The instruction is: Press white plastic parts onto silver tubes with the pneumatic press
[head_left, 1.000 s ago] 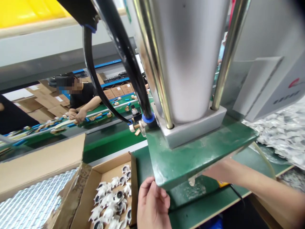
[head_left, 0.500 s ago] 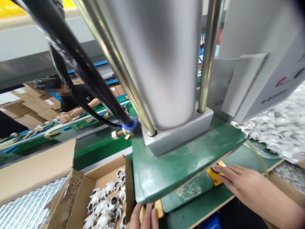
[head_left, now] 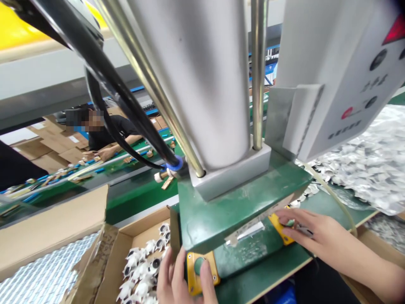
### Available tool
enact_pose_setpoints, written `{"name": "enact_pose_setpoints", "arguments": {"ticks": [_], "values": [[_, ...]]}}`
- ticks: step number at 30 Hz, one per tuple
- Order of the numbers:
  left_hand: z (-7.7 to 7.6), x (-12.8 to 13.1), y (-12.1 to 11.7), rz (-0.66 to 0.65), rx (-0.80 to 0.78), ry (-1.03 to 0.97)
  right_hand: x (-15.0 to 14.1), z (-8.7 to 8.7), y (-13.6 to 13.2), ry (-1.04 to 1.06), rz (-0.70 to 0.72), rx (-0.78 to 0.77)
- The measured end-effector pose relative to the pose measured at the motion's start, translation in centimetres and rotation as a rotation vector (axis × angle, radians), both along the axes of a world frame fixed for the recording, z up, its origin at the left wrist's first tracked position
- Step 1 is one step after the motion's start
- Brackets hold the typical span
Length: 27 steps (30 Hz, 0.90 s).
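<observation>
My left hand [head_left: 186,280] is at the left yellow button box [head_left: 193,287], fingers apart on either side of its round green button [head_left: 199,266]. At the right yellow button box [head_left: 277,230], my right hand [head_left: 316,234] has its thumb and fingers spread beside a second green button [head_left: 288,223], which they partly cover. No held part shows in either hand. Both boxes sit at the front of a press with a green metal base [head_left: 243,198], a grey cylinder [head_left: 202,84] and metal rods beside it. What lies beneath the green top is hidden.
An open carton [head_left: 107,270] of white finned parts [head_left: 142,270] stands at the left, beside a box of shiny strips [head_left: 47,274]. White pieces [head_left: 357,160] pile up at the right below a control box [head_left: 348,93]. A co-worker [head_left: 110,131] sits beyond the conveyor [head_left: 133,196].
My left hand's fingers have lifted and spread, uncovering the left green button. My right fingers have opened from the right button. The view has shifted, showing more of the control box.
</observation>
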<state>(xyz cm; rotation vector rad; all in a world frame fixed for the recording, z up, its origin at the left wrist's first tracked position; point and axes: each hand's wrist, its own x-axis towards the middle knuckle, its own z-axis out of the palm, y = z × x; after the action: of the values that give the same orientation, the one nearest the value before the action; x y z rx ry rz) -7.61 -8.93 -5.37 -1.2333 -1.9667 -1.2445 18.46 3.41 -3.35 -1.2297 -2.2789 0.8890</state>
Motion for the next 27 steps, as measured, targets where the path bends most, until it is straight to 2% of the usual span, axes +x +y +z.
{"name": "enact_pose_setpoints", "arguments": {"ticks": [3, 5, 7, 9, 12, 14, 17, 20, 22, 24, 27], "values": [[1.1, 0.9, 1.6, 0.015, 0.06, -0.052, -1.3, 1.0, 0.2, 0.157, -0.038, -0.137], [1.1, 0.8, 2.6, 0.025, 0.06, -0.088, -2.4, 1.8, 0.6, 0.256, -0.028, -0.245], [0.8, 0.4, 3.3, 0.024, 0.033, -0.131, -3.7, 3.1, 1.1, 0.322, 0.042, -0.334], [0.3, 0.0, 3.6, 0.017, 0.031, -0.171, -5.2, 4.5, 1.5, 0.355, 0.141, -0.368], [-0.2, -0.6, 3.7, -0.009, 0.036, -0.207, -7.4, 6.0, 2.1, 0.397, 0.249, -0.319], [-0.3, -0.7, 3.5, -0.033, 0.017, -0.22, -8.4, 6.1, 2.2, 0.403, 0.284, -0.288], [-0.3, -0.6, 3.2, -0.061, 0.001, -0.252, -8.6, 5.2, 1.7, 0.329, 0.324, -0.323], [-0.3, -0.1, 2.9, -0.079, 0.004, -0.287, -8.0, 4.5, 0.5, 0.209, 0.34, -0.448], [-0.3, 0.2, 2.8, -0.097, 0.001, -0.307, -8.1, 4.9, -0.5, 0.152, 0.332, -0.585], [-0.5, 0.5, 2.9, -0.118, -0.013, -0.327, -9.3, 5.8, -1.3, 0.13, 0.368, -0.697], [-1.0, 0.8, 3.0, -0.118, -0.026, -0.376, -13.6, 7.0, -2.5, 0.248, 0.476, -0.78]]}}
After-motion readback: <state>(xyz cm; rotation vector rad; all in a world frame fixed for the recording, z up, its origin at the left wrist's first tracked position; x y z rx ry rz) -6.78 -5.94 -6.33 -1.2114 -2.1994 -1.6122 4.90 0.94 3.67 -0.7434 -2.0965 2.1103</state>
